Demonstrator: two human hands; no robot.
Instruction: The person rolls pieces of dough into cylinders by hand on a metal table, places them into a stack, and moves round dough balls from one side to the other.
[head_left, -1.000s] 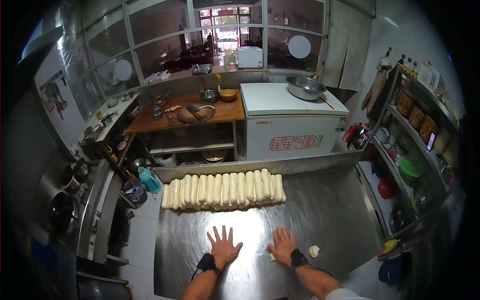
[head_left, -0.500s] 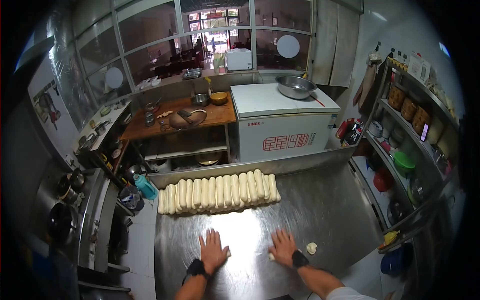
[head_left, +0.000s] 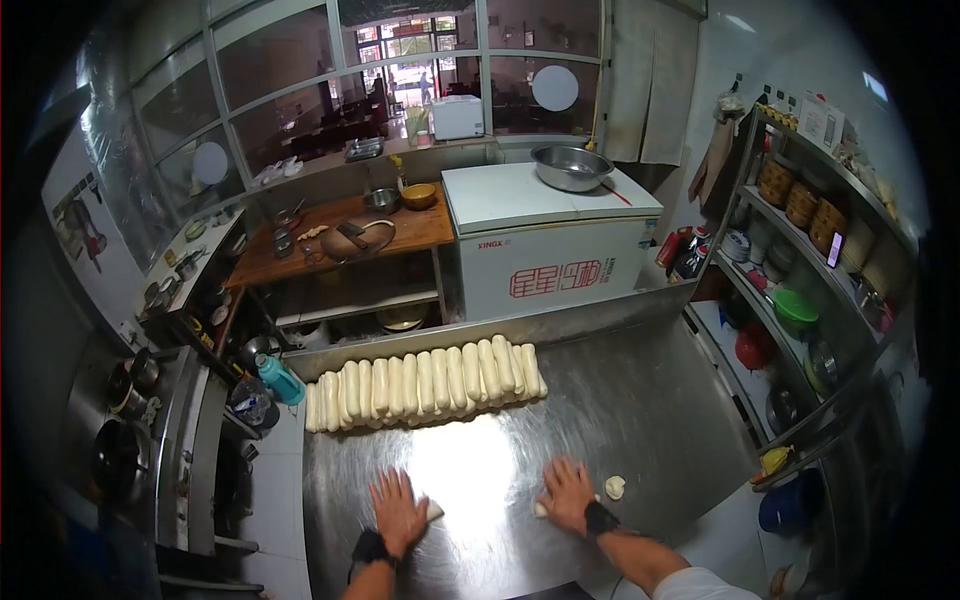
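Observation:
My left hand (head_left: 400,514) lies flat on the steel table (head_left: 640,410), fingers spread, with a small dough piece (head_left: 433,510) showing beside its thumb. Flat too, with its fingers apart, my right hand (head_left: 568,497) covers most of another dough piece (head_left: 541,510). How far the dough reaches beneath either palm is hidden. A small loose lump of dough (head_left: 614,488) rests just right of my right hand. Beyond both hands, a long row of pale dough rolls (head_left: 425,383) is stacked side by side along the far edge.
A white chest freezer (head_left: 550,235) with a steel bowl (head_left: 571,167) on top stands behind the table's raised back edge. Shelves (head_left: 790,280) line the right side. At the left are a teal flask (head_left: 280,378) and a stove (head_left: 150,440). A wooden counter (head_left: 420,232) carries a cleaver and bowls.
My left hand has slid a little to the left, and more dough shows beside its thumb. My right hand stays nearly in place. The whole view has shifted slightly.

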